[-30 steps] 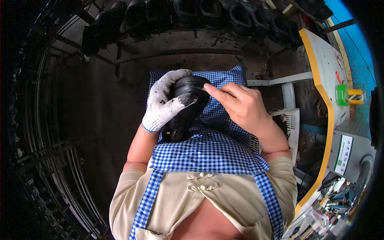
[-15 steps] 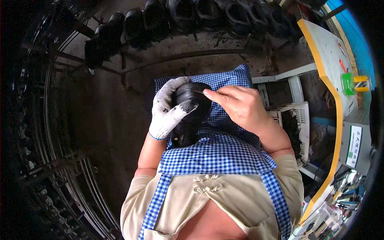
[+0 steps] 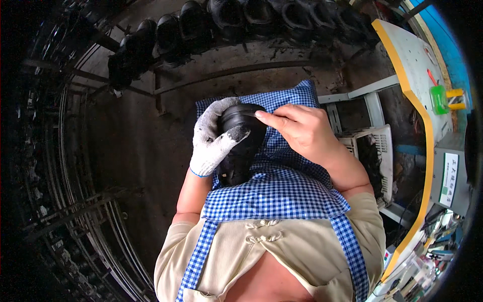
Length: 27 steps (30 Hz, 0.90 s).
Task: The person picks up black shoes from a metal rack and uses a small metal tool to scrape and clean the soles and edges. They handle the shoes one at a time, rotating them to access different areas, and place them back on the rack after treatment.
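A black shoe (image 3: 244,146) is held over my lap, its rounded, ridged end turned away from me. My left hand (image 3: 207,146), in a white knit glove with dark stains, wraps round it from the left, thumb across the near face. On the other side my bare right hand (image 3: 308,132) has its fingers closed, with a fingertip at the shoe's upper right edge. Whatever thin dark thing may be pinched there is too small to make out. Beneath lies a blue-and-white checked apron (image 3: 271,199).
Several black shoes (image 3: 229,20) stand in a row on a rack at the far side. To the right are a white crate (image 3: 386,166) with dark pieces inside and a yellow-edged white table (image 3: 420,75) bearing a green container (image 3: 439,99). Metal racking (image 3: 65,151) runs along the left.
The whole view has shifted slightly. My hands and the shoe keep almost the same pose, with the right fingertip still at the shoe's edge.
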Motion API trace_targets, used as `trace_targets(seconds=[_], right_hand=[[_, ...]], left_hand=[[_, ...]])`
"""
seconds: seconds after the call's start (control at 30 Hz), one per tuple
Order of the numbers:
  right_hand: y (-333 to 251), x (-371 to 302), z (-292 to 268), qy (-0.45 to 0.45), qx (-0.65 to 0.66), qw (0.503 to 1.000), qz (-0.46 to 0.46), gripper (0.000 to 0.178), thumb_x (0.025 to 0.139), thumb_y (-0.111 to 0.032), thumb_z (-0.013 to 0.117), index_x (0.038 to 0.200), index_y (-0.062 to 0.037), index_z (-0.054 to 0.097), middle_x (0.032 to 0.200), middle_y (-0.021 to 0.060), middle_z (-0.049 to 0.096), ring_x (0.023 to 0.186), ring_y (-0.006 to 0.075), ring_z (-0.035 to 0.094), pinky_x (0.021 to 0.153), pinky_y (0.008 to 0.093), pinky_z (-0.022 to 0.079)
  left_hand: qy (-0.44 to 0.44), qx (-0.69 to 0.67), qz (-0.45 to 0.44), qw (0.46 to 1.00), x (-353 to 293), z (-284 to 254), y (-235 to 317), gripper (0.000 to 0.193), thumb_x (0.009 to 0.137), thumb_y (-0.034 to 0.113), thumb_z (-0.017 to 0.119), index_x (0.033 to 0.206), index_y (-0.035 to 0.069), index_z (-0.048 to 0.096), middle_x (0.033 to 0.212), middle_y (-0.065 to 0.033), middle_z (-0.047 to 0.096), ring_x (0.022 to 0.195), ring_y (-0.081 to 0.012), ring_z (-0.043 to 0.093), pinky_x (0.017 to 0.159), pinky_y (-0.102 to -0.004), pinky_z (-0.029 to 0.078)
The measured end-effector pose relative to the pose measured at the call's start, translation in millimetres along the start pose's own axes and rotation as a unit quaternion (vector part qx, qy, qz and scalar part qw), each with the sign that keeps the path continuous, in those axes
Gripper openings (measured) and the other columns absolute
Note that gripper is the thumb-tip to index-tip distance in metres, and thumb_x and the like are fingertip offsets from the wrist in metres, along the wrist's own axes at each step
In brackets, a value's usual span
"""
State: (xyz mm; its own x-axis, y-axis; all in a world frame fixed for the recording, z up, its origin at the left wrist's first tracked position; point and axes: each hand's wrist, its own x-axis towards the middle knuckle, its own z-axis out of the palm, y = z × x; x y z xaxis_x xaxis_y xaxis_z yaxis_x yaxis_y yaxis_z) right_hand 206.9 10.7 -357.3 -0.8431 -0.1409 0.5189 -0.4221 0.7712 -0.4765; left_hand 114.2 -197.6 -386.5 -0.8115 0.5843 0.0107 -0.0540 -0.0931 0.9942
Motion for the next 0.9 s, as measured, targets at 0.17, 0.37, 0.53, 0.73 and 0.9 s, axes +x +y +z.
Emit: trace_targets(seconds=[0.17, 0.37, 0.53, 0.73, 0.9], right_hand=[[3, -1, 2, 0.001, 0.056, 0.998, 0.002, 0.041, 0.078, -0.003, 0.068, 0.117, -0.0164, 0.069, 0.079, 0.0061, 0.063, 0.065, 0.0240, 0.063, 0.058, 0.0350, 0.053], [1, 3, 0, -0.008, 0.044, 0.999, 0.027, 0.039, 0.078, -0.005, 0.069, 0.116, -0.0166, 0.070, 0.080, 0.0068, 0.064, 0.065, 0.0244, 0.063, 0.057, 0.0349, 0.053], [6, 4, -4, -0.014, 0.071, 0.997, 0.016, 0.035, 0.078, -0.001, 0.073, 0.113, -0.0068, 0.070, 0.081, 0.0085, 0.066, 0.065, 0.0211, 0.065, 0.055, 0.0299, 0.051], [9, 21, -17, -0.050, 0.053, 0.995, -0.064, 0.033, 0.071, -0.007, 0.078, 0.103, -0.0053, 0.069, 0.086, 0.0057, 0.067, 0.068, 0.0193, 0.068, 0.054, 0.0282, 0.054], [5, 44, -26, -0.105, -0.010, 0.982, -0.157, 0.020, 0.074, -0.009, 0.069, 0.093, -0.0056, 0.067, 0.083, 0.0039, 0.060, 0.068, 0.0189, 0.065, 0.054, 0.0309, 0.053]], left_hand=[[0.002, 0.016, 0.002, 1.000, 0, -1, 2, 0.062, 0.073, 0.018, 0.081, 0.125, -0.002, 0.055, 0.113, -0.0113, 0.063, 0.104, -0.0191, 0.061, 0.093, -0.0327, 0.050], [0.005, 0.005, -0.002, 1.000, 1, -1, 1, 0.060, 0.073, 0.017, 0.081, 0.124, -0.002, 0.056, 0.114, -0.0111, 0.063, 0.104, -0.0189, 0.061, 0.094, -0.0324, 0.049], [-0.003, 0.002, 0.002, 1.000, 0, -2, -1, 0.061, 0.073, 0.017, 0.081, 0.124, -0.003, 0.055, 0.114, -0.0111, 0.063, 0.104, -0.0184, 0.061, 0.094, -0.0322, 0.050], [-0.021, -0.020, 0.005, 1.000, 1, -4, -6, 0.066, 0.071, 0.025, 0.082, 0.125, -0.002, 0.055, 0.115, -0.0102, 0.062, 0.105, -0.0187, 0.060, 0.094, -0.0325, 0.049], [-0.052, -0.049, -0.015, 0.997, 0, -5, -9, 0.073, 0.071, 0.029, 0.084, 0.129, -0.001, 0.052, 0.119, -0.0105, 0.060, 0.108, -0.0186, 0.059, 0.096, -0.0329, 0.049]])
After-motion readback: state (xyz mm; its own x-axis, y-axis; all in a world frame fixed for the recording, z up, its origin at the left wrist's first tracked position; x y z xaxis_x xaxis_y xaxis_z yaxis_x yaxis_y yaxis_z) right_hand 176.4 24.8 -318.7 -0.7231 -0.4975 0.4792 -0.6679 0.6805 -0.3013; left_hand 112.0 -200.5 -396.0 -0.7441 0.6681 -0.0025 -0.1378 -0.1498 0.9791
